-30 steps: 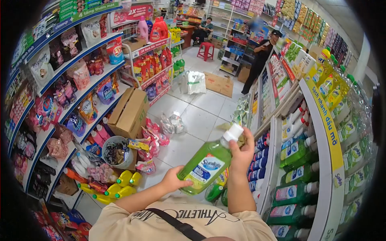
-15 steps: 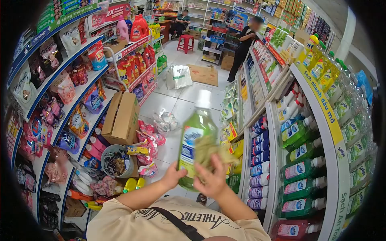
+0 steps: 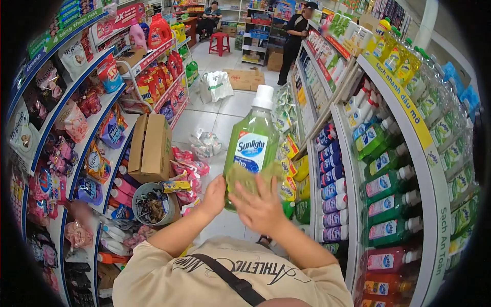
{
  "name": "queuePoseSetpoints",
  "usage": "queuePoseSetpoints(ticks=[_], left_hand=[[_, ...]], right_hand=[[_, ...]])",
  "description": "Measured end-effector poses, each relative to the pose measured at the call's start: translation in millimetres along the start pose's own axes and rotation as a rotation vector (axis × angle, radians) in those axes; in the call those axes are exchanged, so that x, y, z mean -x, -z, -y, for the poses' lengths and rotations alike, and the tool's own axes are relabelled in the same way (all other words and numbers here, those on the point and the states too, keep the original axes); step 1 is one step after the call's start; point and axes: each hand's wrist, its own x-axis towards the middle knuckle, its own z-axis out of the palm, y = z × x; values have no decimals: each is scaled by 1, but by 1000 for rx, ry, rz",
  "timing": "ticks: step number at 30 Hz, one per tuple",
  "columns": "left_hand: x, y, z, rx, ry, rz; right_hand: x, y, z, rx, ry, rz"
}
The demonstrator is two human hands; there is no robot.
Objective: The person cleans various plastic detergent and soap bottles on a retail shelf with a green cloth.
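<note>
A large green Sunlight bottle (image 3: 250,146) with a white cap stands upright in front of my chest. My left hand (image 3: 216,196) is wrapped round its lower left side. A yellowish-green cloth (image 3: 246,182) lies against the lower front of the bottle and covers the bottom of its label. My right hand (image 3: 259,204) presses that cloth on the bottle, its fingers spread and slightly blurred.
Shelves of Sunlight bottles (image 3: 387,207) rise on the right, shelves of bagged products (image 3: 102,161) on the left. A cardboard box (image 3: 154,148), a bucket (image 3: 171,212) and pink packs stand on the floor at left. Two people are farther back, near a red stool (image 3: 219,44).
The bottle's label now faces me more clearly, and the bottle sits slightly higher. My right hand and the cloth have shifted left and down across its front. The view has tilted slightly.
</note>
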Motion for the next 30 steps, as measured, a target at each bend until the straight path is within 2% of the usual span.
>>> queuePoseSetpoints(ticks=[1,4,5,8,9,11,12,14,16,17,20,24,25,27,30], left_hand=[[3,3,9,-66,76,-38],[17,-2,16,-99,128,-16],[22,-5,8,-206,171,-64],[27,15,34,-109,239,-132],[28,15,27,17,189,-217],[31,27,22,43,95,-235],[31,33,18,56,45,-243],[34,34,1,123,16,-133],[39,29,-13,119,-17,-23],[46,38,1,-12,-95,-2],[63,28,4,17,-27,37],[56,24,-2,59,-91,-73],[53,31,-3,73,-71,-32],[45,28,-6,151,-141,-81],[38,31,-6,289,-135,-41]], right_hand=[[-16,6,-7,11,-41,11],[-57,19,-24,126,-160,-37],[-64,21,-27,180,-196,-67],[-51,-13,-15,35,24,162],[-43,-16,-4,-27,115,192],[-30,-20,16,-153,307,251],[-28,-21,15,-174,326,157],[-24,-19,5,-214,364,-30],[-33,-12,-2,-328,214,-254],[-40,-7,-5,-382,138,-365],[-59,11,2,-660,-126,-499],[-53,2,-6,-868,-194,-402],[-43,-4,-5,-959,-252,-313],[-18,-18,4,-1138,-352,-139],[0,-24,10,-1467,-406,-30]])
